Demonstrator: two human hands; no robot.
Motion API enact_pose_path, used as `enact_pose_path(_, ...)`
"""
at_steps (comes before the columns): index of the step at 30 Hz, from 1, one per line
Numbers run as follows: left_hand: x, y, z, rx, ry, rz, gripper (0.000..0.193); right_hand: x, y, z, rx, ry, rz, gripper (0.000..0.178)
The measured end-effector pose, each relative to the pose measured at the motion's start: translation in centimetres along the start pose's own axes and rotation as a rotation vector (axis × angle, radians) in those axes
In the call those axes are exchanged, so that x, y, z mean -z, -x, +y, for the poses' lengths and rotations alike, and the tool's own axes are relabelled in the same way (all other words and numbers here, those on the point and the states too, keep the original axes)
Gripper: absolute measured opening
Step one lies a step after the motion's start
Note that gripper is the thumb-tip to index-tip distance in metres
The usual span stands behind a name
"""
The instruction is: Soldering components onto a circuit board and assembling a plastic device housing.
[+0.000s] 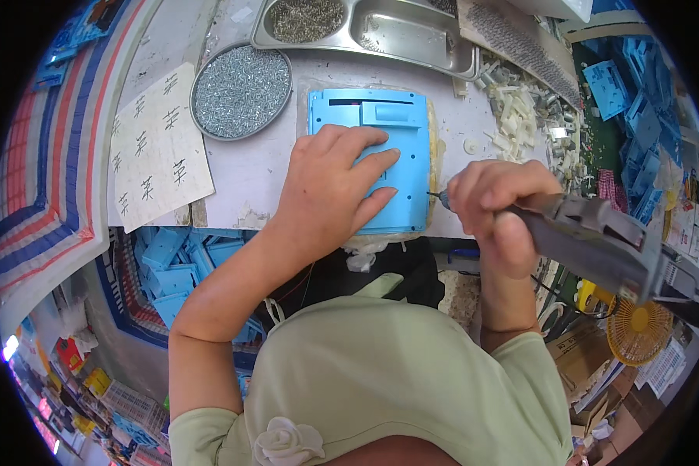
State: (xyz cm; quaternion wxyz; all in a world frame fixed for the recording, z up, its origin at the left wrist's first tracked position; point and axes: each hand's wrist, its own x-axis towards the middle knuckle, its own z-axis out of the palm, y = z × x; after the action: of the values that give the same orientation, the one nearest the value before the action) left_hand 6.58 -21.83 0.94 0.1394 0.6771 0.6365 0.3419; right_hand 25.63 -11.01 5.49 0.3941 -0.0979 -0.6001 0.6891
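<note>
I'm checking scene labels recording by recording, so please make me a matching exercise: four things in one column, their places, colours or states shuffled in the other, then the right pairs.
Column one:
1. left hand
2. right hand
3. small silvery pieces
4. fan

Column two:
A. heaped in a round dish
B. yellow
C. gripping a dark handheld tool
D. spread on a blue panel

Right pairs: 1-D, 2-C, 3-A, 4-B.

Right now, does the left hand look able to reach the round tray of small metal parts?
Probably yes: the left hand rests on the blue panel, with nothing visible between it and the round tray.
</note>
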Motion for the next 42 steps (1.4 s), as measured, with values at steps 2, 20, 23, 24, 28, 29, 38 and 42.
enact_pose_path(2,0.1,-0.7,-1.0,0.022,0.170,0.012,0.043,0.1,-0.3,0.0,0.002,0.019,0.026,0.029)
enact_pose_path(20,6.7,41.7,-8.2,1.443,-0.077,0.754,0.041,4.9,-5.1,-4.2,0.165,-0.033,-0.128,0.025)
enact_pose_path(23,3.5,50.7,-9.5,1.614,-0.451,0.848,0.053,3.6,-6.9,-2.9,0.149,-0.057,-0.137,0.027)
enact_pose_path(24,3.0,48.6,-9.3,1.501,-0.801,0.656,0.056,3.3,-7.2,-3.0,0.144,-0.044,-0.141,0.027)
enact_pose_path(28,9.9,26.4,-8.2,0.771,-0.465,0.666,0.053,4.1,-7.4,-3.6,0.071,-0.006,-0.065,0.037)
enact_pose_path(29,12.1,21.6,-9.3,0.650,-0.076,0.764,0.049,4.4,-7.5,-3.4,0.043,-0.012,-0.035,0.040)
enact_pose_path(38,30.9,-7.3,-41.0,1.085,0.116,1.160,0.124,3.8,-7.1,-3.9,0.006,0.256,0.168,0.055)
enact_pose_path(42,29.1,-14.2,-42.1,1.405,0.013,1.127,0.115,4.3,-6.3,-5.1,0.009,0.300,0.240,0.054)
